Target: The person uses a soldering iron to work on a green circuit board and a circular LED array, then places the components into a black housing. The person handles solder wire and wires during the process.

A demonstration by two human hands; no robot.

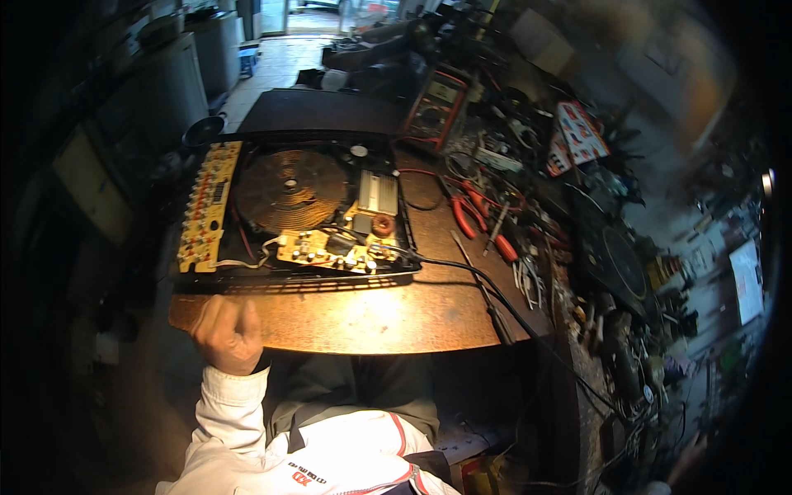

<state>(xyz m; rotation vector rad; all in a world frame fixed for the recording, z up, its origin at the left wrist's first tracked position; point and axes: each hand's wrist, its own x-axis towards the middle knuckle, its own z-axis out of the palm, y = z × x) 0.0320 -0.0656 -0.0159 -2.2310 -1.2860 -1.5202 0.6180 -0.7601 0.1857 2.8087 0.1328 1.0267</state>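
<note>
My left hand (228, 333) rests at the front left edge of the wooden bench (363, 318), its fingers curled into a loose fist, nothing visible in it. Just beyond it lies an opened induction cooker (404, 239). Inside its black housing are a round copper coil (276, 191), a yellow control board (209, 206) on the left and a power board (330, 252) at the front. A finned metal heat sink (377, 194) stands right of the coil. From the housing's right side runs a black power cord (483, 276). My right hand is not in view.
Red-handled pliers (469, 216), a long screwdriver (497, 320) and a multimeter (437, 107) with a red frame lie right of the cooker. Tangled parts and tools crowd the right side, around a dark plate (615, 260). A dark flat panel (322, 111) sits behind the cooker.
</note>
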